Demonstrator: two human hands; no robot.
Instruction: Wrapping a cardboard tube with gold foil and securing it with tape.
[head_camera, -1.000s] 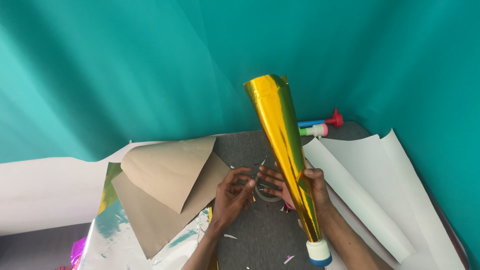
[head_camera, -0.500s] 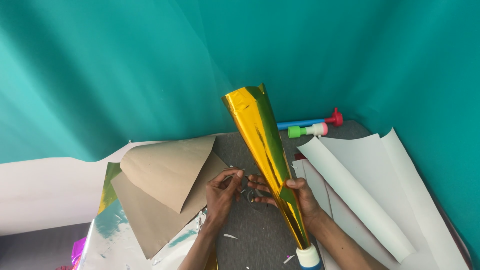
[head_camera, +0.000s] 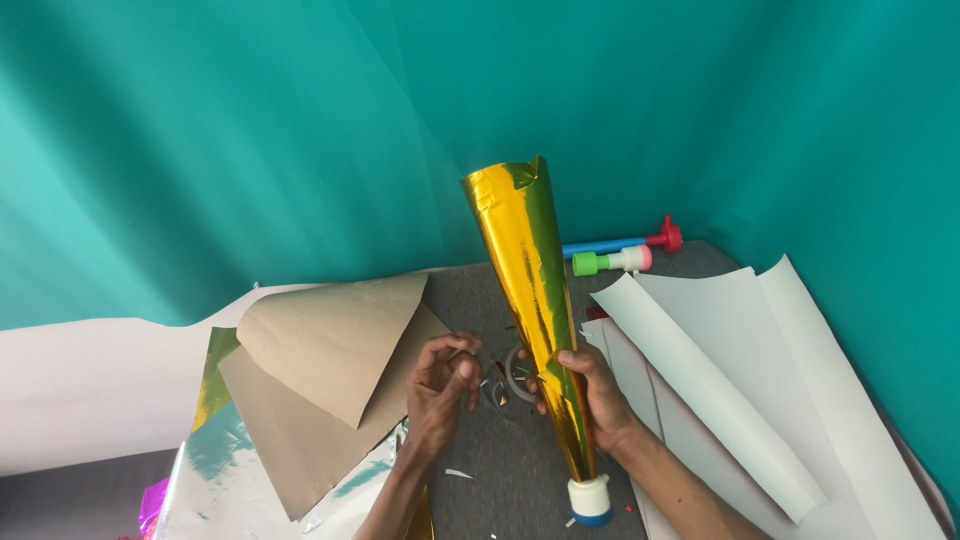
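Glossy gold foil cone (head_camera: 530, 300) in right hand (head_camera: 590, 395)

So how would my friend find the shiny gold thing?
Look at the grey mat before the teal backdrop. Near its middle, the right hand grips a tall gold foil cone, wide end up, narrow end by a white-and-blue cap. Nothing else there is gold and cone-shaped.

A shiny gold foil cone (head_camera: 530, 290) with green glints, brown paper (head_camera: 320, 380), white sheets (head_camera: 760, 370), teal backdrop (head_camera: 250, 130).
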